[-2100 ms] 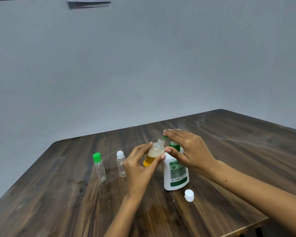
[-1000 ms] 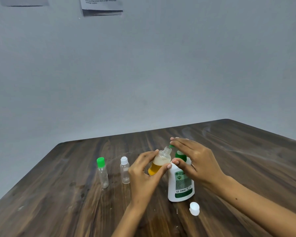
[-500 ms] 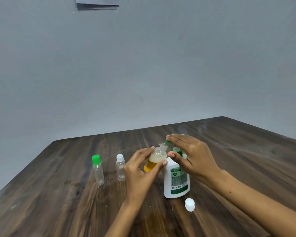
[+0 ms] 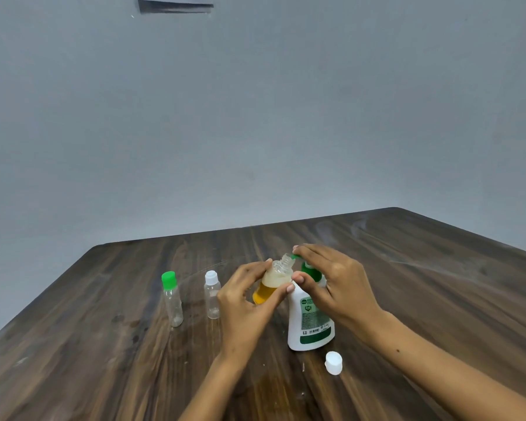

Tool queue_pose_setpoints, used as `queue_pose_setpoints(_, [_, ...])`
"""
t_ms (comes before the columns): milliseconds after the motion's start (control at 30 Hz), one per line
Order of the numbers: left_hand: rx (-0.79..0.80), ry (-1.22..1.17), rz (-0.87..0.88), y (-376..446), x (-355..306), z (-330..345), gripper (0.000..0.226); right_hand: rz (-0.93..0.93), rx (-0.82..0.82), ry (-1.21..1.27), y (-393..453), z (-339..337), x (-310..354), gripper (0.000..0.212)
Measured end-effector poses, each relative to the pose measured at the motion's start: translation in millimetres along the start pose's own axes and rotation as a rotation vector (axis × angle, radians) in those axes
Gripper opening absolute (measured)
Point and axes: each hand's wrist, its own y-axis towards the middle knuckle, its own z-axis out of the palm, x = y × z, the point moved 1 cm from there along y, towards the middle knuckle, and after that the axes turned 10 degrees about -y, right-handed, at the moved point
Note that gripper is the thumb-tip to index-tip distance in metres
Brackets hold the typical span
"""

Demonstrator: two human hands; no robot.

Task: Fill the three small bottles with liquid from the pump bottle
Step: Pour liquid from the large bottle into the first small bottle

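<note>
My left hand (image 4: 245, 308) grips an uncapped small bottle (image 4: 273, 282), tilted so its open neck sits under the green nozzle of the white pump bottle (image 4: 310, 323). Amber liquid with pale foam on top fills the small bottle's lower part. My right hand (image 4: 334, 284) lies over the green pump head, fingers on top and thumb against the neck. Two capped small bottles stand to the left: one with a green cap (image 4: 172, 299) and one with a white cap (image 4: 212, 294). Both look clear inside.
A loose white cap (image 4: 333, 363) lies on the dark wooden table (image 4: 104, 360) just in front of the pump bottle. A grey wall rises behind the table's far edge, with paper sheets (image 4: 175, 4) stuck high up.
Both hands keep their places at the pump bottle. The pump head rose and dipped slightly under my right hand. Only the camera view shifted a little.
</note>
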Motion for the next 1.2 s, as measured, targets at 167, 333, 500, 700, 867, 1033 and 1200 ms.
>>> queue_pose_setpoints(167, [-0.014, 0.031, -0.002, -0.3, 4.8, 0.8, 0.046, -0.066, 0.001, -0.015, 10.8, -8.6, -5.3, 0.074])
queue_pose_setpoints(333, [-0.009, 0.023, 0.016, -0.3, 1.8, 0.3, 0.046, -0.014, -0.029, -0.017, 2.5, -1.8, 0.0, 0.071])
queue_pose_setpoints(500, [-0.009, 0.039, 0.012, -0.2, 4.4, 0.7, 0.045, -0.060, -0.034, -0.045, 11.7, -9.0, -3.3, 0.070])
queue_pose_setpoints(700, [-0.004, 0.020, 0.030, -0.1, -0.7, 0.9, 0.046, 0.019, -0.030, -0.041, 0.0, 1.9, 1.8, 0.071])
queue_pose_setpoints(867, [-0.014, 0.019, 0.013, -0.8, 1.2, 0.7, 0.045, -0.005, -0.057, -0.049, 6.2, -3.5, 0.2, 0.069])
queue_pose_setpoints(1033, [-0.012, 0.007, 0.017, -0.2, 0.5, 1.0, 0.045, 0.015, -0.059, -0.056, -1.5, 4.0, 2.0, 0.068])
queue_pose_setpoints(1200, [-0.018, 0.019, 0.015, -0.9, 1.2, 1.0, 0.045, -0.026, -0.065, -0.053, 2.6, 0.1, -1.5, 0.068])
